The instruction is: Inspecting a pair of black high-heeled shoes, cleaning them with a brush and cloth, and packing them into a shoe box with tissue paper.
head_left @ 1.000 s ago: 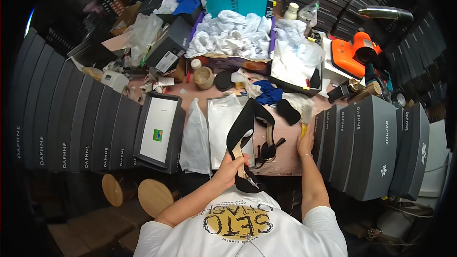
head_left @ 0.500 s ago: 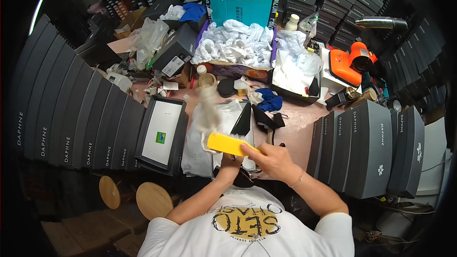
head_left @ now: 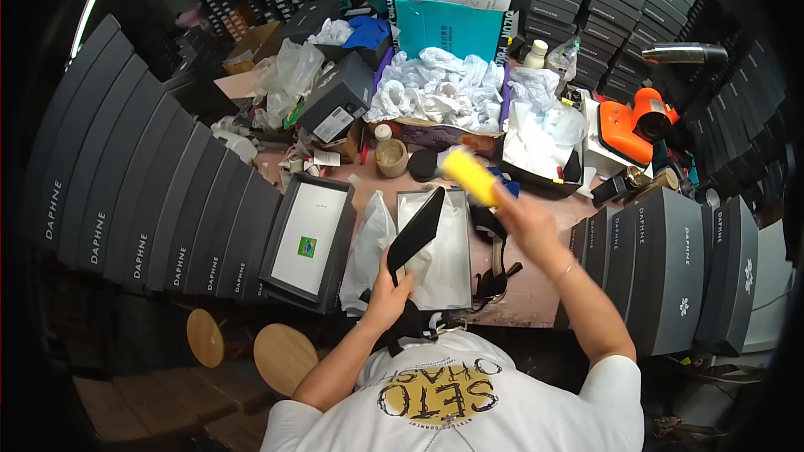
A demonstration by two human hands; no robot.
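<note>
The right hand [head_left: 526,219] is swinging the yellow block [head_left: 469,176] up and away from the shoe [head_left: 416,233], fingers closed around it, where half a second ago it was lying low near the chest. The left hand [head_left: 392,295] is still gripping the black shoe, tilted above the open box [head_left: 435,251], so a rubbing stroke seems to be underway.

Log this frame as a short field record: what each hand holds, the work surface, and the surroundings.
left hand: grips a black high-heeled shoe, sole up, over the open shoebox
right hand: raised, holding a yellow block-shaped object, motion-blurred
open shoebox: lined with white tissue paper, on the table in front of the person
second black shoe: lies on the table right of the shoebox
box lid: dark, upturned, left of the shoebox
table: brown, cluttered
surroundings: stacks of dark shoeboxes on both sides; crumpled white paper at back
</note>
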